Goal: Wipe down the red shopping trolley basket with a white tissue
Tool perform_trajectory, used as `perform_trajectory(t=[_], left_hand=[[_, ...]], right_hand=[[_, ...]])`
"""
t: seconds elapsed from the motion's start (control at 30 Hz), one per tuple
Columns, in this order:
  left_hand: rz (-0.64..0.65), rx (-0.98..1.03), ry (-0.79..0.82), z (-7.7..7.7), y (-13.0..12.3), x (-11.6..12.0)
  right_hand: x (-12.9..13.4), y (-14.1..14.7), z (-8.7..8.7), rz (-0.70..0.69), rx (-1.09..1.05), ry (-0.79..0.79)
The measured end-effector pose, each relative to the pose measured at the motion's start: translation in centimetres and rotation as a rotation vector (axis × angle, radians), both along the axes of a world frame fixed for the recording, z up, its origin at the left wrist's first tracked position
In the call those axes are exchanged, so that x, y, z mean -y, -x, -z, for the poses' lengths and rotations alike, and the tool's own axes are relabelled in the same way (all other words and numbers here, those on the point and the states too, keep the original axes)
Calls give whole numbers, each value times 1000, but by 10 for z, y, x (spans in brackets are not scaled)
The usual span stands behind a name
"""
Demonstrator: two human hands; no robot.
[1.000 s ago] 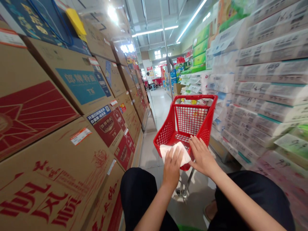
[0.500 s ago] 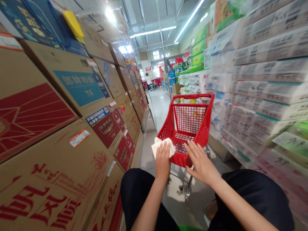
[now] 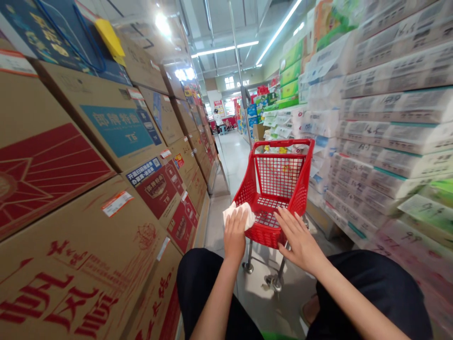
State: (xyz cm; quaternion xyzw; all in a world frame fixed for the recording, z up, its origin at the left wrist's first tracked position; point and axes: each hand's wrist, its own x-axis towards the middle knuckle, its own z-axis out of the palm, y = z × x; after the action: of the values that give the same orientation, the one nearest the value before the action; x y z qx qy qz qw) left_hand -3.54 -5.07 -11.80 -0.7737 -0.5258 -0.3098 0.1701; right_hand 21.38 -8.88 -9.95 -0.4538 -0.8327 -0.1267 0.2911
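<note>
A red plastic shopping cart point(image 3: 279, 174) stands between my knees, its slotted basket tilted toward me. My left hand point(image 3: 236, 235) presses a crumpled white cloth point(image 3: 248, 218) against the near left corner of the basket rim; the thumb is hidden. At the near right corner, my right hand point(image 3: 296, 238) lies with its fingers stretched out over the rim and its thumb apart, holding nothing. Metal legs with casters point(image 3: 273, 283) show below the basket.
Stacked cardboard cartons point(image 3: 85, 236) wall the left side. On the right rise piles of packaged paper goods point(image 3: 389, 123) with handwritten prices. A metal pole point(image 3: 244, 94) stands beyond the cart, and a person point(image 3: 217, 118) is far down the aisle.
My left hand and the cloth have shifted slightly left along the rim. My right hand has moved a little to the right. The cart has stayed nearly in place.
</note>
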Motion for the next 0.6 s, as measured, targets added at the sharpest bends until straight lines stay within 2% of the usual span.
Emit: perform_trajectory(t=[0.1, 0.23, 0.3, 0.43, 0.53, 0.6], left_hand=[[2, 31, 13, 2, -19, 10], [134, -8, -5, 13, -57, 34], [199, -52, -30, 17, -61, 37], [271, -145, -83, 12, -29, 19], [143, -101, -24, 3, 0, 2], [67, -57, -3, 0, 6, -2]], right_hand=[[-1, 6, 2, 10, -28, -10], [0, 4, 6, 14, -37, 3], [1, -2, 6, 11, -27, 11], [4, -15, 4, -6, -8, 0], [3, -19, 4, -3, -13, -1], [3, -15, 4, -1, -19, -5]])
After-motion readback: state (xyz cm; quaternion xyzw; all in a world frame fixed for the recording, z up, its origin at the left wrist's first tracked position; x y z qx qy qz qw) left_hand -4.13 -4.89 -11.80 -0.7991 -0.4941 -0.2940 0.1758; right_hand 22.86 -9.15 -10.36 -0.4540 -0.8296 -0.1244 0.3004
